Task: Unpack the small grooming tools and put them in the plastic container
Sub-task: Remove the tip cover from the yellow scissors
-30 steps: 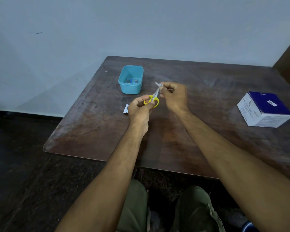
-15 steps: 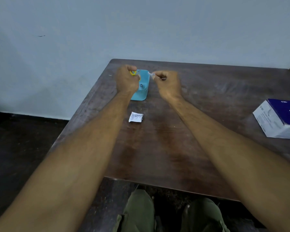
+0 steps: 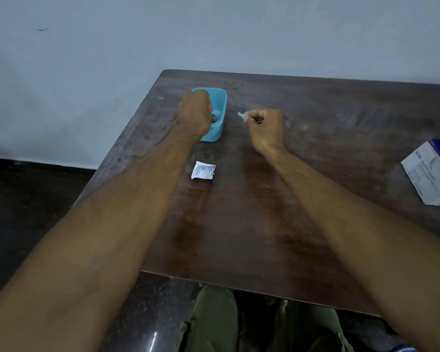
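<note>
The light blue plastic container (image 3: 220, 105) stands on the far left part of the dark wooden table (image 3: 239, 224). My left hand (image 3: 196, 113) hangs over the container's left half, fingers curled downward into it. The yellow-handled scissors are hidden, and only a dark item shows inside by my fingertips. To the right of the container, my right hand (image 3: 266, 128) pinches a small clear plastic piece (image 3: 241, 115) just above the table.
A small white printed sachet (image 3: 203, 170) lies on the table in front of the container. A white and blue cardboard box (image 3: 432, 171) sits at the right edge. The table's left edge drops to a dark floor; a pale wall stands behind.
My left hand has lowered from above the container into it, and the yellow scissors are no longer visible. My right hand has moved right, away from the container, still pinching the clear piece.
</note>
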A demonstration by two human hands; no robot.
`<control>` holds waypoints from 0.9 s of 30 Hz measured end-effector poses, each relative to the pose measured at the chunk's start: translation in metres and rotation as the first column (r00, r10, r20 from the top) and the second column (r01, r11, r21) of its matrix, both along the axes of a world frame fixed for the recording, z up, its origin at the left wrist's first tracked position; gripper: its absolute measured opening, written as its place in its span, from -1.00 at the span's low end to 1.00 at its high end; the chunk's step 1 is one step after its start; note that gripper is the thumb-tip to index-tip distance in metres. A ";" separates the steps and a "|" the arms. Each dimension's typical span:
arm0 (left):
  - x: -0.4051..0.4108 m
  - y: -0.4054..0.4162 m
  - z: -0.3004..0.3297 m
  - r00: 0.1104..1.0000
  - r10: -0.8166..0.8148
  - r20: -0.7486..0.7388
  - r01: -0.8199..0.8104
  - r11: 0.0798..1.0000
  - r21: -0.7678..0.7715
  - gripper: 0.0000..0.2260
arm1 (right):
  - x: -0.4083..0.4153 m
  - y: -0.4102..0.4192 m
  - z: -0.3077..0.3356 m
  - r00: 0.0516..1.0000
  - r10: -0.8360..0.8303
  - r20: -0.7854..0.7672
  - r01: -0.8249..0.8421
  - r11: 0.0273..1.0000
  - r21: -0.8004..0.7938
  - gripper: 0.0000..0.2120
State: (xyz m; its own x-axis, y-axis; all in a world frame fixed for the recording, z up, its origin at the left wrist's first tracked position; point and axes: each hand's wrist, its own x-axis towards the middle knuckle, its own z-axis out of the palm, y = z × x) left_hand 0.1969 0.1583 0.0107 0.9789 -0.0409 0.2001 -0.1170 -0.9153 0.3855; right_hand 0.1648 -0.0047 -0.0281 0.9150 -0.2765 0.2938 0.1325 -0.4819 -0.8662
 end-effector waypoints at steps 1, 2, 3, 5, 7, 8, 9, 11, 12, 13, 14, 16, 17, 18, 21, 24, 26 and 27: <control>0.000 -0.001 0.002 1.000 0.006 -0.016 -0.005 0.999 0.040 -0.76 | -0.002 -0.002 -0.001 1.000 0.000 0.002 0.000 1.000 -0.006 -0.89; -0.001 -0.002 0.004 1.000 0.010 -0.026 -0.008 0.997 0.077 -0.75 | -0.004 -0.003 -0.001 1.000 0.002 0.003 -0.002 1.000 -0.009 -0.89; -0.001 -0.004 0.006 0.999 0.010 -0.033 -0.007 0.994 0.109 -0.74 | -0.005 -0.004 -0.002 1.000 0.003 0.004 -0.003 1.000 -0.010 -0.89; -0.002 -0.005 0.008 0.999 0.006 -0.041 0.000 0.988 0.157 -0.72 | -0.008 -0.006 -0.002 1.000 0.001 0.002 -0.001 1.000 -0.015 -0.89; -0.003 -0.006 0.011 0.998 0.006 -0.058 0.004 0.984 0.180 -0.72 | -0.011 -0.008 -0.002 1.000 0.002 0.000 -0.002 1.000 -0.025 -0.89; -0.004 -0.007 0.012 0.998 0.009 -0.065 0.003 0.983 0.183 -0.73 | -0.011 -0.009 -0.003 1.000 0.005 0.000 -0.005 1.000 -0.023 -0.89; -0.005 -0.007 0.014 0.998 0.009 -0.064 0.002 0.984 0.180 -0.74 | -0.012 -0.010 -0.005 1.000 0.008 0.000 -0.008 1.000 -0.018 -0.90; -0.009 -0.008 0.018 0.999 0.009 -0.031 -0.005 0.989 0.146 -0.79 | -0.013 -0.012 -0.007 1.000 0.014 -0.003 -0.014 1.000 -0.010 -0.90; -0.011 -0.007 0.020 1.000 0.011 0.012 -0.012 0.995 0.102 -0.83 | -0.013 -0.013 -0.007 1.000 0.014 -0.005 -0.014 1.000 -0.007 -0.90; -0.015 -0.006 0.020 0.998 0.013 0.063 -0.014 0.999 0.031 -0.86 | -0.015 -0.013 -0.007 1.000 0.017 -0.006 -0.017 1.000 -0.009 -0.90; -0.020 -0.004 0.020 0.992 0.007 0.127 0.000 0.999 -0.054 -0.88 | -0.017 -0.013 -0.007 1.000 0.024 -0.008 -0.024 1.000 -0.016 -0.90; -0.037 -0.002 0.018 0.966 -0.007 0.260 0.062 0.977 -0.206 -0.86 | -0.024 -0.013 -0.007 0.999 0.050 -0.010 -0.050 0.998 -0.035 -0.89; -0.048 -0.001 0.016 0.952 -0.005 0.306 0.089 0.961 -0.262 -0.86 | -0.028 -0.013 -0.007 0.998 0.065 -0.010 -0.065 0.997 -0.043 -0.89; -0.061 0.000 0.012 0.944 0.007 0.331 0.099 0.948 -0.302 -0.86 | -0.032 -0.012 -0.008 0.997 0.075 -0.012 -0.076 0.996 -0.052 -0.88; -0.096 0.009 -0.010 0.960 0.082 0.268 0.017 0.937 -0.349 -0.88 | -0.046 -0.008 -0.009 0.994 0.107 -0.011 -0.108 0.991 -0.084 -0.88; -0.117 0.023 -0.036 0.982 0.176 0.063 -0.149 0.940 -0.306 -0.85 | -0.063 -0.002 -0.009 0.988 0.150 -0.025 -0.152 0.980 -0.126 -0.87; -0.123 0.027 -0.046 0.981 0.188 -0.053 -0.196 0.945 -0.262 -0.80 | -0.075 0.003 -0.007 0.983 0.181 -0.026 -0.183 0.966 -0.182 -0.87; -0.124 0.027 -0.048 0.981 0.177 -0.085 -0.193 0.951 -0.240 -0.78 | -0.081 0.005 -0.006 0.981 0.193 -0.021 -0.193 0.957 -0.215 -0.87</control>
State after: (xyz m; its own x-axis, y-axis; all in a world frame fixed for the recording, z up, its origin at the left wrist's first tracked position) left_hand 0.0726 0.1855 -0.0371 0.9754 0.1847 0.1202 0.0762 -0.7945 0.6024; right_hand 0.0842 0.0001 -0.0344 0.9448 -0.0246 0.3266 0.2414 -0.6216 -0.7452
